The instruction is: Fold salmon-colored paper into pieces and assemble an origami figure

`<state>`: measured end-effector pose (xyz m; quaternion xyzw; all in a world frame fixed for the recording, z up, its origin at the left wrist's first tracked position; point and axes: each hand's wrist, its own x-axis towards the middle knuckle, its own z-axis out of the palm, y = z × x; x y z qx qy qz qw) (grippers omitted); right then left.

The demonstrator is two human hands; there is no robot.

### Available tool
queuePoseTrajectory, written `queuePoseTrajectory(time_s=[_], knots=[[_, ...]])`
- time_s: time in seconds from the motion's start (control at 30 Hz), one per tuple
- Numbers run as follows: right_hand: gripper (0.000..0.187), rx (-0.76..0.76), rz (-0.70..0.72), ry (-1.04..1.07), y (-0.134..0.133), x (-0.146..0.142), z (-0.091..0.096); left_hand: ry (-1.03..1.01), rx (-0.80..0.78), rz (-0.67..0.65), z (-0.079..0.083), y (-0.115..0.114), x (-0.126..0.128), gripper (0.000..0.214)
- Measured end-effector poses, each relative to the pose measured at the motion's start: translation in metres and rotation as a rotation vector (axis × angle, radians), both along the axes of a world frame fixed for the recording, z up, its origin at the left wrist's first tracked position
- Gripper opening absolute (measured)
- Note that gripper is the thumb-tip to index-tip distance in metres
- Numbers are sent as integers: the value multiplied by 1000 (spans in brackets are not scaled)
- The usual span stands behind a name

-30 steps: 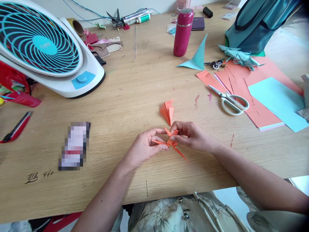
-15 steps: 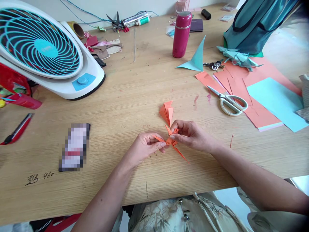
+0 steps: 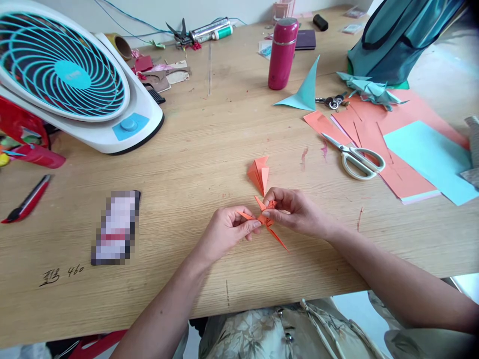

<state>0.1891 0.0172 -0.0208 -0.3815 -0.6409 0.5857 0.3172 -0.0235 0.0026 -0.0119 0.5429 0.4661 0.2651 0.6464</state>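
Between my two hands is a small orange origami figure (image 3: 277, 239) with several thin pointed limbs sticking out. My left hand (image 3: 230, 230) pinches its left side between thumb and fingers, and one spike rests across those fingers. On the other side, the thumb and forefinger of my right hand (image 3: 294, 212) grip the body's upper right part. My fingertips hide much of the folded middle. Just beyond my hands, a folded orange paper piece (image 3: 258, 172) with fan-like pleats lies on the wooden table (image 3: 179, 164).
White scissors (image 3: 361, 162) lie on orange sheets (image 3: 407, 172) beside a light blue sheet (image 3: 430, 154). Farther back stand a magenta flask (image 3: 282, 55), a folded blue paper (image 3: 303, 92) and a blue origami figure (image 3: 374, 90). Leftward are a fan (image 3: 134, 127), a phone (image 3: 116, 227) and a red cutter (image 3: 28, 199).
Both hands keep their pinch on the orange origami figure. Its lower limb has shifted slightly to the left; otherwise there is hardly any movement.
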Motion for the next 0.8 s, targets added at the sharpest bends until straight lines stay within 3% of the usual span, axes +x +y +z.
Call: queuePoseTrajectory(time_s=[0.5, 0.67, 0.8], knots=[[28, 77, 28, -74, -1, 1, 6, 10, -10, 20, 0, 1, -3, 36], [27, 111, -34, -78, -1, 2, 7, 29, -88, 55, 0, 4, -5, 36], [30, 121, -81, -92, -1, 1, 7, 8, -13, 66, -3, 5, -5, 32]])
